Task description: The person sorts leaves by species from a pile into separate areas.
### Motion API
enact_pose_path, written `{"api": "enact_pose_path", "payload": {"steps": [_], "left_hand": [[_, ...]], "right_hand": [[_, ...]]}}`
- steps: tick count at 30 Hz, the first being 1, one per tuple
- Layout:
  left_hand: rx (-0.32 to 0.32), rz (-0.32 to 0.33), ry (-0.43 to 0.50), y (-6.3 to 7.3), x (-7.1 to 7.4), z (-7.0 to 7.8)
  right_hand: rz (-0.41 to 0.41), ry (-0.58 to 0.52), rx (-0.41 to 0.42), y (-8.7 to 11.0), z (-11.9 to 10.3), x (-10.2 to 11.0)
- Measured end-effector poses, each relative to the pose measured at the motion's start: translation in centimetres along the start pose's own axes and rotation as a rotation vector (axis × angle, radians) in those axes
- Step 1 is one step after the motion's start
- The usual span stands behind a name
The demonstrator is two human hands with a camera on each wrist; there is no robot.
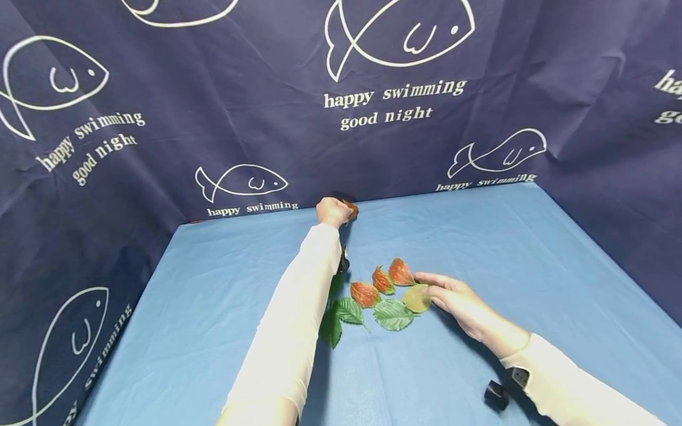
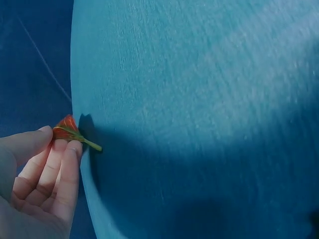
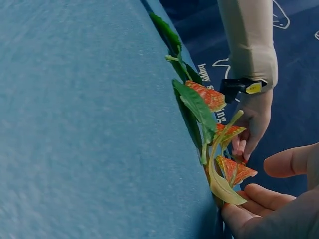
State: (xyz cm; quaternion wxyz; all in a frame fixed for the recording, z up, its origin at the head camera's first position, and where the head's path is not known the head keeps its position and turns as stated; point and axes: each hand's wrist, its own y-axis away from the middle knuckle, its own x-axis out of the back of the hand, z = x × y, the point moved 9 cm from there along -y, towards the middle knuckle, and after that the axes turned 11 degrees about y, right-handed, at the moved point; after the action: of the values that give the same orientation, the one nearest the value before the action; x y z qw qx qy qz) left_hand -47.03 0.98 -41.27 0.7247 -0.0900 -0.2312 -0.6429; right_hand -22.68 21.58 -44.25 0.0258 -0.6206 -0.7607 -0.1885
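— What closes this place in?

— A dark, fish-printed backdrop [image 1: 533, 89], meeting the blue cloth [image 1: 533, 248] along its back edge. In the head view, the left hand [image 1: 331, 212] is right at that edge, pinching a red leaf [image 1: 351, 210].

— And the right hand [image 1: 466, 307]?

— Nearer the person, fingers stretched out at a yellowish leaf [image 1: 417, 298]. That one sits with three other red leaves [image 1: 401, 272] and some green leaves [image 1: 394, 315] out on the cloth, well in from its edges, with broad blue stretches to either side. The left sleeve [image 1: 293, 307] passes over part of the green ones.

— What does the left wrist view show?

— Thumb one side, fingers the other, the red leaf between, its stem [image 2: 93, 146] pointing in over the cloth. The cloth's rim runs just beside the fingertips.

— And the right wrist view?

— Thumb well apart from the fingers, a wide gap. The yellowish leaf is right by the fingertips; whether they touch it, I can't tell.
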Motion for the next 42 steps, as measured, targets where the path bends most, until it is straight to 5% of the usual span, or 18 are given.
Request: {"api": "enact_pose_path", "payload": {"steps": [5,11,36,42], "left_hand": [[-0.009,0.000,0.038,-0.1,0.0,-0.3],[-0.063,-0.002,-0.030,0.7,0.3,0.4],[-0.063,-0.016,-0.068,1.2,0.7,1.0],[-0.143,-0.022,-0.096,0.9,1.3,1.7]], "right_hand": [[0.016,0.030,0.007,0.1,0.0,-0.4],[0.031,0.043,0.013,0.2,-0.2,-0.5],[0.033,0.033,0.013,0.1,0.1,-0.4],[0.030,0.028,0.007,0.1,0.0,-0.4]]}}
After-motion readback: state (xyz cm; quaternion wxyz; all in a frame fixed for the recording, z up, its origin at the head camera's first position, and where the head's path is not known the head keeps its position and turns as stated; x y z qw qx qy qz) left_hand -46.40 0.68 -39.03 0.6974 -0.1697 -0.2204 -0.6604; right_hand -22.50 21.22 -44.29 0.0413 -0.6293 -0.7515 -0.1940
